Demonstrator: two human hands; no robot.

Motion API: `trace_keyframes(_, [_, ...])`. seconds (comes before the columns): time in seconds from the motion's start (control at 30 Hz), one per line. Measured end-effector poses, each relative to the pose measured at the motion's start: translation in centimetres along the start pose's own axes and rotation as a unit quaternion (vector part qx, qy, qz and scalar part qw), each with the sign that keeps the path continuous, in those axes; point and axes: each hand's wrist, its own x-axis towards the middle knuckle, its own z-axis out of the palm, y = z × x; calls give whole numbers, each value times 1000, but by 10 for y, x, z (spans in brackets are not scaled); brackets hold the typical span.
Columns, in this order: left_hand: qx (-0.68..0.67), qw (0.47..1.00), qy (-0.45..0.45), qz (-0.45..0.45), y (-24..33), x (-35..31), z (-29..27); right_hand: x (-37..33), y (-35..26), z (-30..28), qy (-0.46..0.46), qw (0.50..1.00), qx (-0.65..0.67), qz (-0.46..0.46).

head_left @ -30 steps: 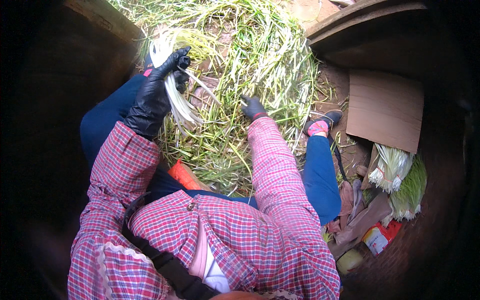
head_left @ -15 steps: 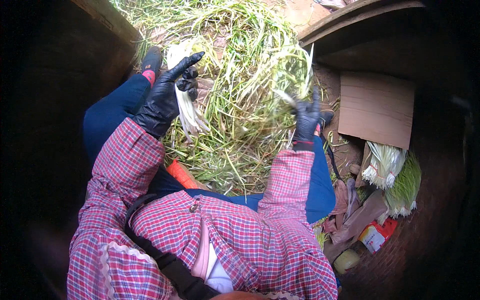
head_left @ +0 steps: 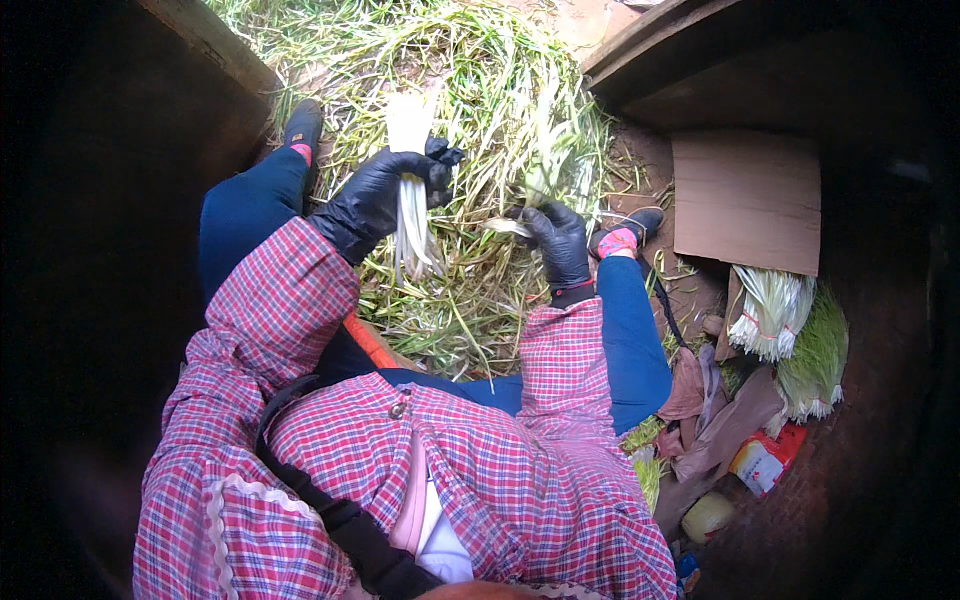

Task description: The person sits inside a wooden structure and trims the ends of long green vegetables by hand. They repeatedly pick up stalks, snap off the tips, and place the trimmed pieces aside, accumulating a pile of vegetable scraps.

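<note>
The person (head_left: 480,480) wears a red-and-blue checked jacket (head_left: 565,370) with wavy pale trim (head_left: 217,520) and a round button (head_left: 397,410), a black strap (head_left: 375,555), black gloves (head_left: 562,245), blue trousers (head_left: 630,330), pink socks (head_left: 617,241) and dark shoes (head_left: 303,122).

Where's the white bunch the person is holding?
In the head view, the white bunch is just left of centre, in the left hand, over the scattered green stalks.

gap: narrow, between left grip (head_left: 408,178) and right grip (head_left: 545,235) | rightward obstacles: right leg (head_left: 634,345), cardboard (head_left: 747,205)
</note>
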Motion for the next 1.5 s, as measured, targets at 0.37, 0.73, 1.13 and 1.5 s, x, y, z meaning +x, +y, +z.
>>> trace_keyframes(0.37, [250,963,36,98,-2,2,-2,-12,3,56,-47,877,-365,-308])
trace_keyframes(0.73, [186,966,46,172,10,10,-13,-32,95,1,-49,847,-500,-175])
trace_keyframes(1.13, [192,962,22,194,14,-1,-7,23,7,27,-211,966,-121,-88])
trace_keyframes(1.5, [205,951,32,228,39,-14,-18,19,55,8,-103,820,-557,88])
